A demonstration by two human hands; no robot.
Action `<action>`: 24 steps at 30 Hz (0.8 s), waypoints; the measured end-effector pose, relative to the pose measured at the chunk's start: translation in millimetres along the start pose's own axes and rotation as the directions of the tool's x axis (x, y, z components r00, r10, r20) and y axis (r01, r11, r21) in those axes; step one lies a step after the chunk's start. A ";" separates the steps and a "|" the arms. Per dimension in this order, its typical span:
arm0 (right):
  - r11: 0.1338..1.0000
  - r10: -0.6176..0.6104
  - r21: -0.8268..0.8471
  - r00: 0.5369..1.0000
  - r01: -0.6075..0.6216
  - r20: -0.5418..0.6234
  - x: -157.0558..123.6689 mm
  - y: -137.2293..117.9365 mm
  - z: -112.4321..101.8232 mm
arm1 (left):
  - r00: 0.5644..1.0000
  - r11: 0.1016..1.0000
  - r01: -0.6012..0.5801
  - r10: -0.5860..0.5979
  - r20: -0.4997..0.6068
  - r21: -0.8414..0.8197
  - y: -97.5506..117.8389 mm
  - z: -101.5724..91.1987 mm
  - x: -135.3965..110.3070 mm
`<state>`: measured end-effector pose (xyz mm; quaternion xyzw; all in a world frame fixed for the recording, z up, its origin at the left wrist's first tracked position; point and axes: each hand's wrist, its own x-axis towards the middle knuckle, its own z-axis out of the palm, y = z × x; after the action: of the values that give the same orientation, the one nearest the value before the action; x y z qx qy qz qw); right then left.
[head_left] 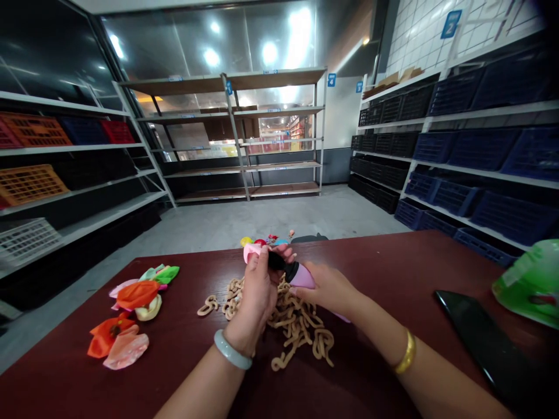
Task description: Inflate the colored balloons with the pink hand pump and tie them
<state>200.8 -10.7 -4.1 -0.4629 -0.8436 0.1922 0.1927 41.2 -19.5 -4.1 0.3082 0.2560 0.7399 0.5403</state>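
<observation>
Lilac-and-black tool (304, 277), above counter (367, 378), right hand (328, 285) clamped round its lilac end, black end partly hidden behind left hand (258, 285), itself closed on pink piece (250, 250); tan coils (290, 317) beneath, part-covered by hands; green bag (528, 282), cut off at right, contents indistinct; blue crates (489, 148), shelved right, contents unseen

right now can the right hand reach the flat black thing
Probably yes, once freed: the right hand holds the lilac tool, but nothing blocks its way to the flat black thing.
</observation>
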 end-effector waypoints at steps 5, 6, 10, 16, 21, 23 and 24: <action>1.000 0.005 -0.022 1.000 -0.005 0.000 -0.6 -7.1 7.9 | 0.994 0.993 -0.092 0.087 -0.063 -0.071 6.1 -8.3 6.7; 1.000 -0.003 -0.013 1.000 0.003 0.009 -1.0 -8.0 8.1 | 0.994 0.993 -0.090 0.085 -0.062 -0.080 9.5 -10.3 8.5; 1.000 -0.027 -0.012 0.999 0.027 0.032 -2.6 -8.7 3.7 | 0.996 0.987 -0.086 0.082 -0.039 -0.134 23.7 -15.6 14.0; 0.999 -0.050 -0.016 0.998 0.050 0.047 -2.2 0.2 -2.7 | 0.996 0.983 -0.092 0.089 -0.022 -0.160 26.9 -15.1 16.8; 0.998 -0.037 -0.049 0.999 0.038 0.024 0.1 9.9 -2.1 | 0.998 0.983 -0.047 0.038 -0.057 -0.179 23.7 -16.8 19.1; 0.998 -0.030 -0.060 0.999 0.031 0.019 -0.2 10.3 -2.2 | 0.997 0.979 -0.017 0.001 -0.082 -0.201 24.5 -18.1 20.0; 0.998 -0.030 -0.063 0.999 0.031 0.020 -0.6 9.7 -2.5 | 0.995 0.978 -0.009 -0.011 -0.096 -0.208 25.1 -18.6 20.5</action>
<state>209.3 -6.0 -6.9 -0.4539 -0.8581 0.1667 0.1730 6.8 -7.9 4.8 0.2138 0.2029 0.7765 0.5569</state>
